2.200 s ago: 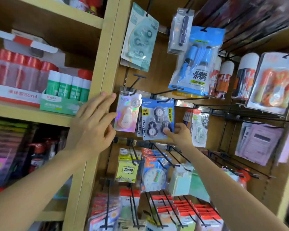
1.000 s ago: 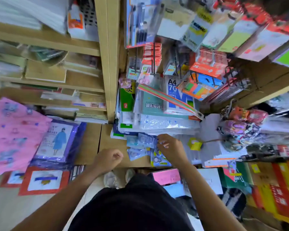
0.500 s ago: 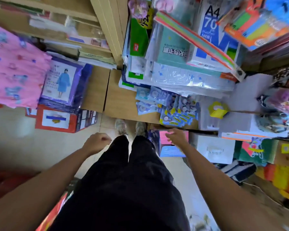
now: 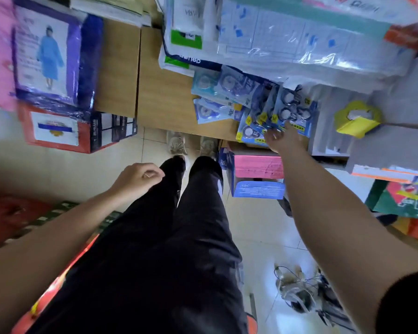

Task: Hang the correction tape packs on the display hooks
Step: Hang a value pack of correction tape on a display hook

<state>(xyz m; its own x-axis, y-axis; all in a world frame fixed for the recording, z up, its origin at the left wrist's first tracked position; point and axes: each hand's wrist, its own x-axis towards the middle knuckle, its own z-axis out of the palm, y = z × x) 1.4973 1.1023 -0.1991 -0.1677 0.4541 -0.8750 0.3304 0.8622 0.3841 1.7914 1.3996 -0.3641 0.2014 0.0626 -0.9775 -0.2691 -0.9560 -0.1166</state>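
Correction tape packs [image 4: 251, 102] lie in a loose, overlapping heap on the near right part of a low wooden shelf [image 4: 164, 100], none of them hung. The packs are flat carded blisters. Those on the left of the heap are pale blue, each with one round tape case under clear plastic. Those on the right are darker blue with yellow labels and show several round cases per card. They are fanned on edge against one another. The print on the cards is too blurred to read.

Right hand [image 4: 281, 139]: reaches far and down to the near edge of the darker packs, fingers spread and fairly straight, holding nothing. The fingertips overlap the nearest card. Motion blur prevents confirming contact.

Left hand [image 4: 138, 179]: hangs beside the left thigh, well apart from the packs, fingers loosely curled with nothing in them.

Surroundings:
- Stacks of plastic-wrapped paper [image 4: 299, 44] sit at the far side of the heap, partly overhanging it.
- A yellow item [image 4: 357, 119] rests on grey boxes to the right of the packs.
- A box of pink paper [image 4: 258, 166] stands on the floor just below the shelf edge, under the right forearm.
- A purple packaged raincoat [image 4: 46, 56] lies on the far left of the shelf, above a red box [image 4: 56, 131].
- Black trousers [image 4: 179, 237] and pale shoes [image 4: 176, 143] fill the centre, toes up against the shelf front.
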